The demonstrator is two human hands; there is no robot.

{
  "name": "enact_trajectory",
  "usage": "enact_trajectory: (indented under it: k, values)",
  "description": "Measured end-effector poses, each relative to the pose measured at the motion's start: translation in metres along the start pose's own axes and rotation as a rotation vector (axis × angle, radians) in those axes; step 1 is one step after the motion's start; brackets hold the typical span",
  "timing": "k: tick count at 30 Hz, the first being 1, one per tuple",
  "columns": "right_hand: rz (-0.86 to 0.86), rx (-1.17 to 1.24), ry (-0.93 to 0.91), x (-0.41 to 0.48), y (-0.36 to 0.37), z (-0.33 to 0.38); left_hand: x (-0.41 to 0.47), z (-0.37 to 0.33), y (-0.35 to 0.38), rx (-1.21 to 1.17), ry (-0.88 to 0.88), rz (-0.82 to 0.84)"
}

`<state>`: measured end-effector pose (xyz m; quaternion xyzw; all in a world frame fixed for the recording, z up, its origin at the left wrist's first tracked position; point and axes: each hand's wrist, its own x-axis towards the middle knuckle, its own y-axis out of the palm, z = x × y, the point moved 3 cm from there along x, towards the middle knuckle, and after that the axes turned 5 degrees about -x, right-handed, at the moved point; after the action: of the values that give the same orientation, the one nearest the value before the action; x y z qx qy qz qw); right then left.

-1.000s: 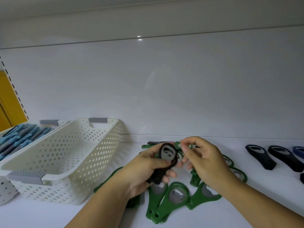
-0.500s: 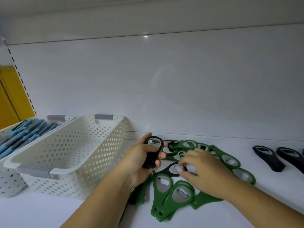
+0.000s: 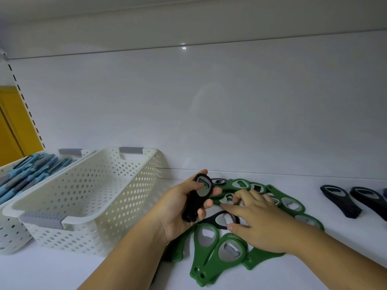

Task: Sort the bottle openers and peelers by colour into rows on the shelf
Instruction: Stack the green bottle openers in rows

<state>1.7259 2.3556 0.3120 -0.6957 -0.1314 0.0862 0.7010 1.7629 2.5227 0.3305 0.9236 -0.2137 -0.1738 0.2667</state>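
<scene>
My left hand [image 3: 180,210] grips a black bottle opener [image 3: 198,197], held upright above the white shelf [image 3: 52,273]. A heap of green bottle openers [image 3: 217,252] lies on the shelf in front of me. My right hand [image 3: 257,222] rests on that heap with fingers spread, fingertips touching openers at its back. Another black opener [image 3: 217,219] lies in the heap just under my right thumb. Two dark openers [image 3: 339,204] lie side by side at the right.
An empty white perforated basket [image 3: 90,197] with grey handles stands left of the heap. Behind it a second basket [image 3: 12,233] holds several blue and grey peelers [image 3: 27,174]. The white back wall rises close behind the shelf.
My right hand has dropped from the held black opener onto the heap and reached further back into it. My left hand has kept its grip and turned the opener upright.
</scene>
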Motion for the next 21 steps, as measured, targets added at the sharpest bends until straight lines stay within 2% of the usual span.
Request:
enact_trajectory:
  k: [5,9,13,16,19,21]
  values:
    - [-0.065,0.098,0.003,-0.002,-0.004,-0.001,-0.003,0.000,0.005,-0.005,-0.005,-0.020]
    - [-0.354,0.223,0.099,-0.006,-0.017,-0.005,-0.002,-0.003,0.002,-0.041,0.072,-0.115]
    - [-0.636,0.228,0.188,-0.011,-0.025,-0.016,0.001,-0.009,-0.002,-0.066,0.219,-0.188]
    - [-0.704,0.395,0.035,-0.012,-0.025,-0.016,-0.002,-0.007,0.002,0.032,0.200,-0.113]
    - [-0.725,0.482,-0.150,-0.012,-0.025,0.000,-0.010,0.000,0.010,0.154,0.052,0.052]
    - [-0.757,0.471,-0.182,-0.011,-0.024,0.009,-0.015,0.006,0.016,0.230,-0.051,0.197]
